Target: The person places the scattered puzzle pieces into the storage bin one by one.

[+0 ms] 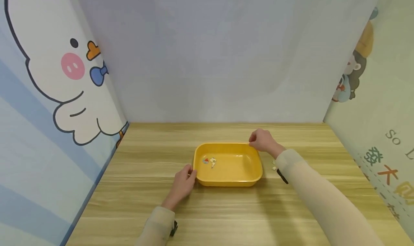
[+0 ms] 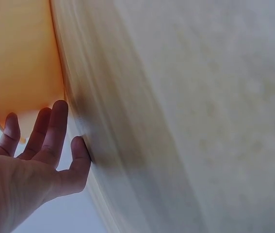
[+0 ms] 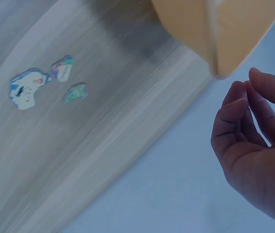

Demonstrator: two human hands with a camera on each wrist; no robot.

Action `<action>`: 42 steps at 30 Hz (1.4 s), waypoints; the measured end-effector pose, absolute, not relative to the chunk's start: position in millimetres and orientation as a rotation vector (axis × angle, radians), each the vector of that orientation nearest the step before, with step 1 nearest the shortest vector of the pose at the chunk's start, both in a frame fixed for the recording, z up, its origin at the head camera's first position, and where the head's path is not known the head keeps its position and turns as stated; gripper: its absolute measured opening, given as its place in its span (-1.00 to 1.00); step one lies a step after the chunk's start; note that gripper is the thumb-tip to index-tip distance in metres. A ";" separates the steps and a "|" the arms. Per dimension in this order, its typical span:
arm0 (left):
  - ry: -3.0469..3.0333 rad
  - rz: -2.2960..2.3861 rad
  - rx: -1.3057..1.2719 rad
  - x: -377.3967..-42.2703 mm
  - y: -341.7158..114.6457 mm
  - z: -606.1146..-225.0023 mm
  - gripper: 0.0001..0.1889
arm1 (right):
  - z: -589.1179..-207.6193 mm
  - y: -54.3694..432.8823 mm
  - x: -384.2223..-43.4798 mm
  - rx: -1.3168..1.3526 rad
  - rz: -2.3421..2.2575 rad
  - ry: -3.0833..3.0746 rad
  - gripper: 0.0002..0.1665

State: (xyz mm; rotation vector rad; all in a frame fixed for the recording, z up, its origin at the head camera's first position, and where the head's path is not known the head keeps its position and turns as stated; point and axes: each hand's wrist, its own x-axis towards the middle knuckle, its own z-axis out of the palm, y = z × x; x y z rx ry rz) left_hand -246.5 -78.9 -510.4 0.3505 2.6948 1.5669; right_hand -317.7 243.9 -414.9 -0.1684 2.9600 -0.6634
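A yellow tray with raised walls stands on the table. My left hand holds its left side, with fingers against the outer wall and the thumb at the rim, partly cut off in the left wrist view. At the far right corner is my right hand, its fingers curled and the tips meeting the thumb. A small gap shows between those tips and the tray corner in the right wrist view, and nothing shows between them. Inside the tray lie a small red and blue piece and a whitish piece.
On the wooden table, right of the tray, lie a blue and white flat cut-out, a multicoloured one and a green one. A pale wall closes the back, with printed panels at both sides.
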 end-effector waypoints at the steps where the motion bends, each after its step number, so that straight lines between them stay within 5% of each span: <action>1: 2.695 1.569 0.342 -246.6 -78.9 -510.7 -0.86 | -415.5 247.8 -317.0 -0.173 -0.657 2.969 -0.85; 42: 2.678 1.560 0.341 -245.8 -81.7 -508.4 -0.87 | -462.3 321.9 -285.6 0.059 -0.569 2.775 -0.77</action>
